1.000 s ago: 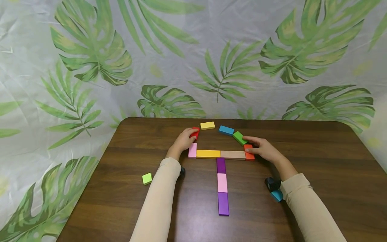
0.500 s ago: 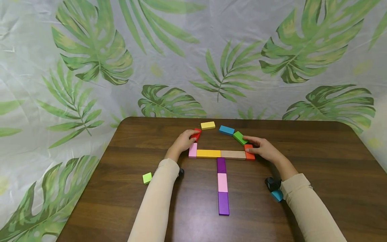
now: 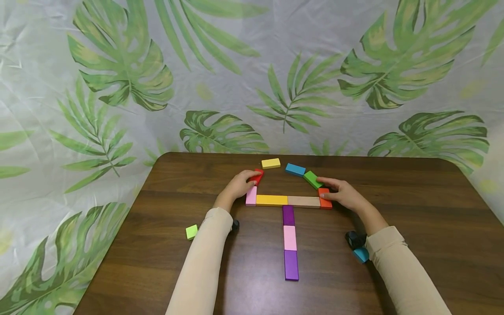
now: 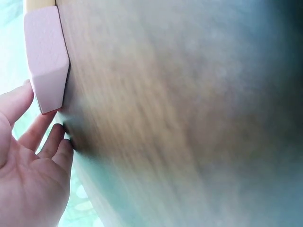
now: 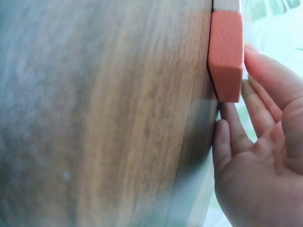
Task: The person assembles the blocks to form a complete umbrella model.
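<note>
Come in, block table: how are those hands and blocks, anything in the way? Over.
Left hand pinches red block. Right hand at green block and orange block. No obstacle visible between red and pale yellow block.

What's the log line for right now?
left hand: holds red block | right hand: at green block and orange block | pale yellow block: apart from far blue block
</note>
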The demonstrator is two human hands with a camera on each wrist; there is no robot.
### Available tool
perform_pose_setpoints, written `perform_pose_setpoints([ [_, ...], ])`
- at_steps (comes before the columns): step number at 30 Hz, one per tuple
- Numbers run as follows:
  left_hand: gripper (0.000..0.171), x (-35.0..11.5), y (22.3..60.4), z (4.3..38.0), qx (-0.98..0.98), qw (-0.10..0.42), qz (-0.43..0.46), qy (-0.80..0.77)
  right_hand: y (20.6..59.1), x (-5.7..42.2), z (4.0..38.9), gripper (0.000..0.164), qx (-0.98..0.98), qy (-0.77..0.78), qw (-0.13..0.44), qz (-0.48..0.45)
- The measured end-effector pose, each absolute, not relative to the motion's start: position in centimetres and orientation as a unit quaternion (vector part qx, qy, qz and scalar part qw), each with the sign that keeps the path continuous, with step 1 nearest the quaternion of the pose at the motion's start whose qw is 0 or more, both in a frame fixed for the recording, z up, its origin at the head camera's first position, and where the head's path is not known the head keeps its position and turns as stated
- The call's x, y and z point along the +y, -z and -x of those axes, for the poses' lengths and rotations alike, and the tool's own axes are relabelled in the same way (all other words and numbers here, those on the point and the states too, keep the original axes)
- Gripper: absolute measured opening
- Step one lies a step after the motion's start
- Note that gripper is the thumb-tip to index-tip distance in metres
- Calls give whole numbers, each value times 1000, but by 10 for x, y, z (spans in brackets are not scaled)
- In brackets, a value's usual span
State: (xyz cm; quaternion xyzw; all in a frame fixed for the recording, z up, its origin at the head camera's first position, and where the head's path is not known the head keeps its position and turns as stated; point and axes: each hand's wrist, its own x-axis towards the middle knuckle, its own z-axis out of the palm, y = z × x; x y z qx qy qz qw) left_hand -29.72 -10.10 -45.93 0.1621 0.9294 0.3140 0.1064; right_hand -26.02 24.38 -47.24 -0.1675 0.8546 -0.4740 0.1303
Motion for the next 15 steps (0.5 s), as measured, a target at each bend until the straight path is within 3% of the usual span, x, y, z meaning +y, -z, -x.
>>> perform_pose_setpoints([
  [15, 40, -102, 458, 296, 928, 109, -180, -307, 473, 244, 260, 57, 854, 475, 132, 166],
])
